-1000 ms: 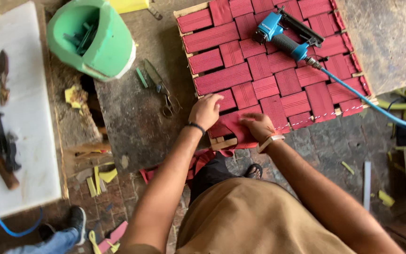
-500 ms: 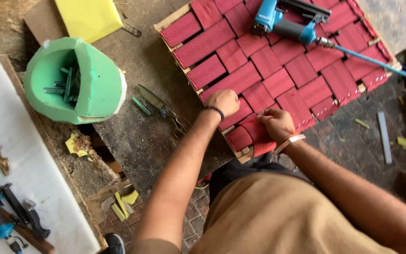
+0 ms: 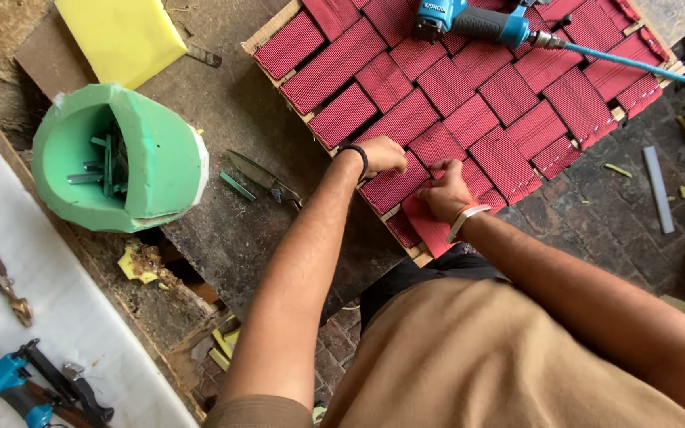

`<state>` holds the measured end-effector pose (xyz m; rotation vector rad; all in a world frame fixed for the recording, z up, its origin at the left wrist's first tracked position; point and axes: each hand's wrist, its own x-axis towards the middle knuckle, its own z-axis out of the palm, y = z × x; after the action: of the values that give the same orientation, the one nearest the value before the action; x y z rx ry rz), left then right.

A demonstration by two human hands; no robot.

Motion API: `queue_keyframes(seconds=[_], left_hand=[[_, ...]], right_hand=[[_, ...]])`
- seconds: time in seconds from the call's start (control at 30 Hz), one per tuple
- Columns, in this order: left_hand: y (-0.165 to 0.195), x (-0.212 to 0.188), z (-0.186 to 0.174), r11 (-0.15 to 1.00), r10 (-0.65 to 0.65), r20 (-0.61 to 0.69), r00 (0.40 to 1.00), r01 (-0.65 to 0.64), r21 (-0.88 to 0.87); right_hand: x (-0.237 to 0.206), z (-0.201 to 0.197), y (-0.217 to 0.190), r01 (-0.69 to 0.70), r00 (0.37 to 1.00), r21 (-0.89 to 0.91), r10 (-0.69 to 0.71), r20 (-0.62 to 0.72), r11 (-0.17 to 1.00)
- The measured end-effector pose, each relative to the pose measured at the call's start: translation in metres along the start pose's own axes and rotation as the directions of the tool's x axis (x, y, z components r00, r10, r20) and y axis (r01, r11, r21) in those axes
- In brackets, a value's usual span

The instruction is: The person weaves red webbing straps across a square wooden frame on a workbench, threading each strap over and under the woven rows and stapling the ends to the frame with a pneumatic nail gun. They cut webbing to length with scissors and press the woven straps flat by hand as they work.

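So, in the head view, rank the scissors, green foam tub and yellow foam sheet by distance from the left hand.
From the left hand:
1. Scissors, just to its left on the bench.
2. Green foam tub, farther left.
3. Yellow foam sheet, farthest, upper left.

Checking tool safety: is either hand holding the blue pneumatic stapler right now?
No, the blue pneumatic stapler lies alone on the red woven webbing, both hands working at its near edge.

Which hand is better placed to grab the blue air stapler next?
Probably the right hand: the blue air stapler lies up on the red webbing, nearer its side, though it presses a strap. The left hand sits farther left.
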<state>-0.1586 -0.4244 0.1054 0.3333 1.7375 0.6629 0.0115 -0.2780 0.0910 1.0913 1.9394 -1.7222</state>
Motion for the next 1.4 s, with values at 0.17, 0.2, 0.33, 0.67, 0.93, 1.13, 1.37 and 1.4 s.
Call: queue_keyframes(seconds=[0.17, 0.2, 0.33, 0.67, 0.93, 1.13, 1.37, 1.4], left_hand=[[-0.001, -0.002, 0.000, 0.992, -0.007, 0.043, 0.999, 0.013, -0.127], [-0.003, 0.000, 0.000, 0.989, -0.005, 0.061, 0.998, 0.014, -0.149], [-0.009, 0.014, -0.004, 0.970, -0.050, 0.102, 0.994, 0.073, -0.231], [-0.032, 0.003, 0.027, 0.927, 0.182, -0.427, 0.886, -0.300, -0.227], [-0.033, -0.056, -0.004, 0.766, 0.094, -0.740, 0.666, -0.523, -0.373], [-0.008, -0.047, -0.030, 0.863, 0.265, -0.851, 0.454, -0.505, 0.000], [-0.024, -0.020, -0.073, 0.924, 0.375, -0.892, 0.253, -0.023, 0.382], [-0.024, -0.017, -0.086, 0.954, 0.267, -0.883, 0.387, 0.024, 0.299]], right_hand=[[0.028, -0.003, 0.032, -0.022, 0.996, 0.361, -0.012, 0.093, 0.932], [0.029, -0.002, 0.034, 0.047, 0.995, 0.323, -0.075, 0.072, 0.945], [0.021, -0.009, 0.024, 0.080, 0.994, 0.119, -0.088, 0.064, 0.990], [-0.055, -0.064, -0.038, 0.195, 0.975, -0.582, -0.091, 0.203, 0.790], [-0.088, -0.055, -0.055, 0.581, 0.764, -0.666, -0.596, 0.248, 0.467], [-0.039, 0.021, -0.100, 0.819, 0.467, -0.568, -0.663, 0.584, 0.077], [0.006, 0.049, -0.119, 0.741, 0.561, -0.672, -0.574, 0.597, 0.026], [0.010, 0.051, -0.124, 0.734, 0.595, -0.677, -0.530, 0.604, 0.053]])
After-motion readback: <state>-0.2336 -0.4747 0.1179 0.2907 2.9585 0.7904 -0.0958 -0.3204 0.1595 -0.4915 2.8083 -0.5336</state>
